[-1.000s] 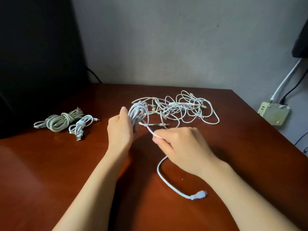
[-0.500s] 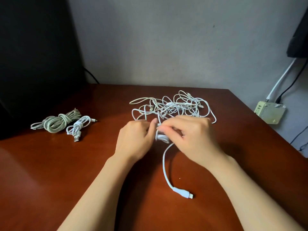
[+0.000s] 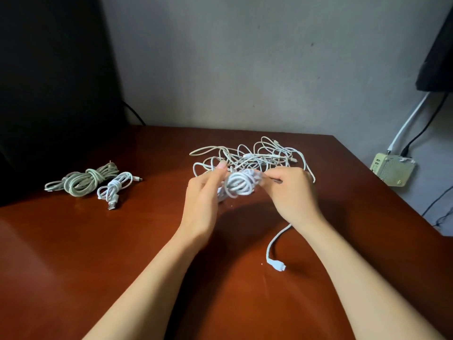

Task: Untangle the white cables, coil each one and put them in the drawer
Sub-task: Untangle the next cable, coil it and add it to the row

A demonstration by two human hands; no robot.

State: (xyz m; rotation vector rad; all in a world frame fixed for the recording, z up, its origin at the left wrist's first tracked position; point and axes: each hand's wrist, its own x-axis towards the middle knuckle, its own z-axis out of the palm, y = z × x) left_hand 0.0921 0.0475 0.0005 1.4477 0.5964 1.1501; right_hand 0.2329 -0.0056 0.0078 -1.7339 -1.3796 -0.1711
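Fingers [image 3: 221,166] of left hand [image 3: 203,200] and right hand [image 3: 293,195] clamp the half-wound coil [image 3: 239,185] mid-table, tangle [image 3: 257,155] just behind at 12 o'clock; the loose tail [image 3: 270,249] trailing toward 5 o'clock could snag, and a slack grip would spring the loops

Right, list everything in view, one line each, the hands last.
half-wound coil: one, white, held between both hands
plug end: one, white, trailing on the table below the right hand
tangled cables: one pile, white, behind the hands
large bundle: one, greenish-white, table's left
small bundle: one, white, beside the large bundle
table: one, reddish-brown
box: one, cream, beyond the table's right edge
left hand: holds the coil
right hand: pinches the coil's cable
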